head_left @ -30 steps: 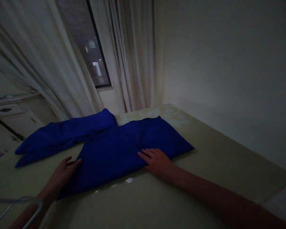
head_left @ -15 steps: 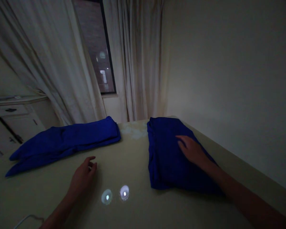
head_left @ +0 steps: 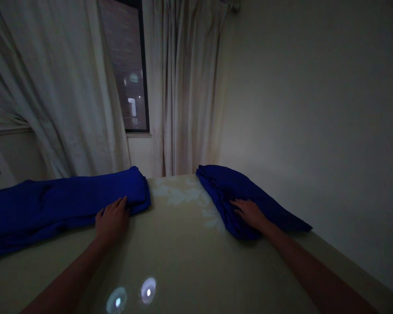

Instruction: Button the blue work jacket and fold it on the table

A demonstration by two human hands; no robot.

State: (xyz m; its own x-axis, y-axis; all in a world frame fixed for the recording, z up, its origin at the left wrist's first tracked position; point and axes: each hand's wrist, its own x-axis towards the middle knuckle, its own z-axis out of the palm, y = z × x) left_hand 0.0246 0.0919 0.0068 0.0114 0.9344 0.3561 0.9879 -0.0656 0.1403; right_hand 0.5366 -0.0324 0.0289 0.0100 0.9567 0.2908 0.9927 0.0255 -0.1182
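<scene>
Two dark blue cloths lie on a pale table (head_left: 183, 244). The long blue cloth (head_left: 62, 207) stretches along the left, and my left hand (head_left: 112, 220) rests on its near edge close to its right end, fingers flat and apart. A folded blue cloth (head_left: 249, 198) sits at the table's right edge by the wall. My right hand (head_left: 250, 213) lies flat on top of it, fingers stretched forward.
White curtains (head_left: 180, 87) hang behind the table, with a dark window (head_left: 127, 65) between them. A plain wall (head_left: 314, 109) runs along the table's right side. Two bright light reflections (head_left: 134, 294) show on the near tabletop.
The right hand has pushed the folded cloth farther to the right edge. The left hand has moved from the bare tabletop forward onto the long cloth. The view has tilted up.
</scene>
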